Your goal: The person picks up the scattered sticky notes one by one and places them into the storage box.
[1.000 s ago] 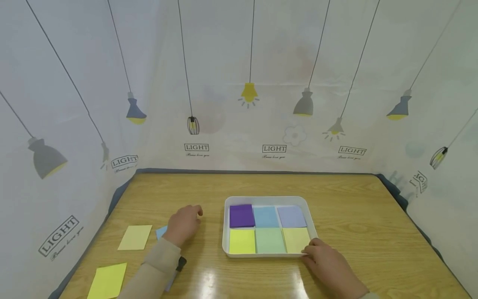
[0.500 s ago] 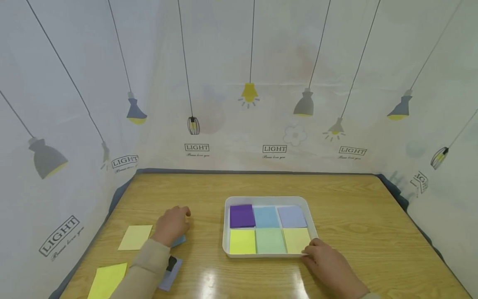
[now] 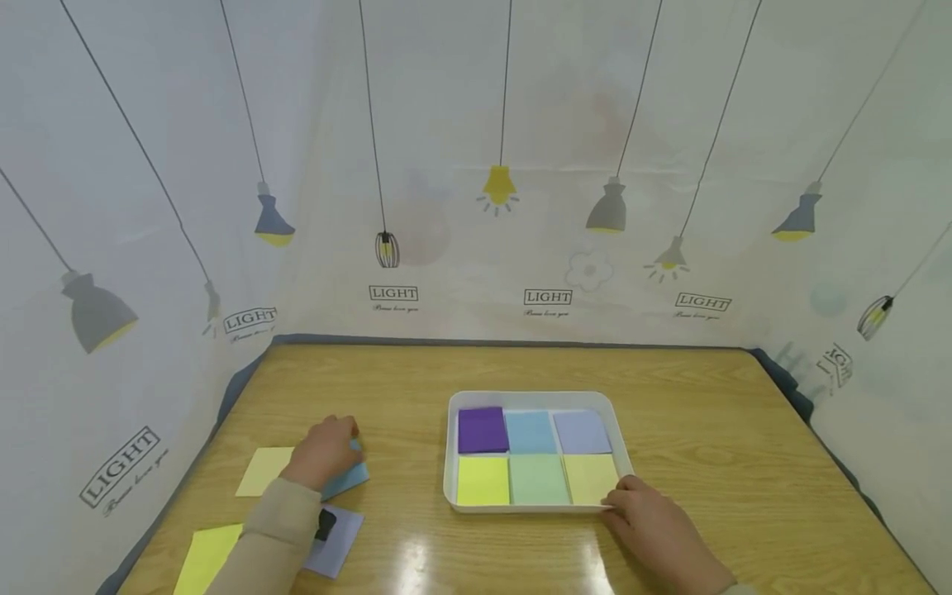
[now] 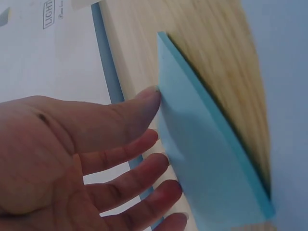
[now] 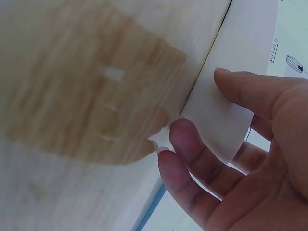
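A person sits both hands to work at a wood-grain table (image 3: 692,413), the left hand (image 3: 321,453) at a blue pad (image 3: 349,483) lying well to the left of a white tray (image 3: 550,401). The left fingers are apart and loosely bent, the thumb tip seemingly against the pad's edge, with no grip around it. The right hand (image 3: 658,529) curls thumb and fingers about the tray's near right corner, probably to keep it from sliding; exactly how the fingertips meet the wall cannot be told. Inside, 6 coloured squares (image 3: 539,479) lie flat in 2 rows of 3, apparently so each colour keeps its own place. A pale yellow sheet (image 3: 260,473), bright yellow sheet (image 3: 207,558) and lilac sheet (image 3: 344,535) lie at left, perhaps spread for separate reach. Behind, a lamp-print backdrop (image 3: 446,124) repeats the boxed word "LIGHT" above small script, of which only "love you" reads.
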Demonstrator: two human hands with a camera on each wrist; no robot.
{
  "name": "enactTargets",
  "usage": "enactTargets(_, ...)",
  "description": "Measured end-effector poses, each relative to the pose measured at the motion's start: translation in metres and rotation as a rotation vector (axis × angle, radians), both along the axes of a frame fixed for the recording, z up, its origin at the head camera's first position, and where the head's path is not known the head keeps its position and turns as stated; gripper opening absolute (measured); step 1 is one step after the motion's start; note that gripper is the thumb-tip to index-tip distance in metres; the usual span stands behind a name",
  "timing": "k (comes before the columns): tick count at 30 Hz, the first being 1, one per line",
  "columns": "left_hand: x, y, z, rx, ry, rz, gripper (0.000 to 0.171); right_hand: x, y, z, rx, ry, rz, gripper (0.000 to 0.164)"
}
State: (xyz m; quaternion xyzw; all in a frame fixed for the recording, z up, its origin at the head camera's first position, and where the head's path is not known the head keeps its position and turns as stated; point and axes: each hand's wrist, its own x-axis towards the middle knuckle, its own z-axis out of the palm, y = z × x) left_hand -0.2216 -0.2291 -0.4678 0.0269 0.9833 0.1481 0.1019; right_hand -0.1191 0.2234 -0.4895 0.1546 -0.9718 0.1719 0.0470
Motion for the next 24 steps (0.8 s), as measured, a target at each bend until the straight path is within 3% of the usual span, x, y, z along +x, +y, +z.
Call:
enactTargets(10, -0.002, -0.011, -0.003, 0.032, -0.007, -0.005, 0.044, 0.001, 0.001, -0.002, -0.002, -0.006, 0.003, 0.010)
enactTargets(15, 0.001, -0.014, 0.001, 0.049, -0.046, 0.011, 0.047, 0.001, 0.002, -0.004, -0.004, -0.001, 0.007, 0.009)
enactTargets(24, 0.000, -0.014, 0.001, -0.017, -0.052, 0.043, 0.044, 0.000, 0.000, -0.002, 0.004, -0.022, -0.018, 0.006)
